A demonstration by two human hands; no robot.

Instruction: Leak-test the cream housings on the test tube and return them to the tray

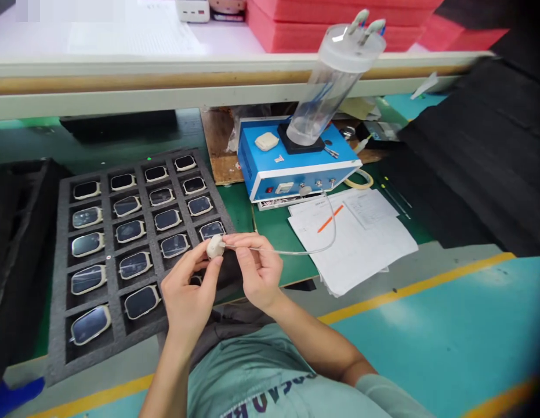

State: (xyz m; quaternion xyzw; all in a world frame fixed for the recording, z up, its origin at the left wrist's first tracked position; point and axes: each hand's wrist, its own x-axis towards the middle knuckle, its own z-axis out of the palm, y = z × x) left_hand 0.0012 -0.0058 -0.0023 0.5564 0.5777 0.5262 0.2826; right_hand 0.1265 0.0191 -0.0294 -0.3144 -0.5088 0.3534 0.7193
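Note:
My left hand point(188, 290) pinches a beige watch case point(214, 247) edge-on between thumb and fingers, above the near right corner of a foam tray. In my right hand point(261, 270), thumb and fingers close around the end of a thin clear tube point(302, 253), whose tip meets the side of the case. From there the tube curves to the front of a blue box point(296, 174). The grey foam tray point(115, 249) carries several square watches with dark screens, each in its own compartment. My hands hide part of its near right corner.
A clear cylinder point(322, 87) stands on the blue box beside a loose beige case point(266, 141). Papers point(361, 249) with an orange strip lie to the right. Red foam blocks point(339, 23) sit on the shelf above. Black foam point(478, 139) borders the right side.

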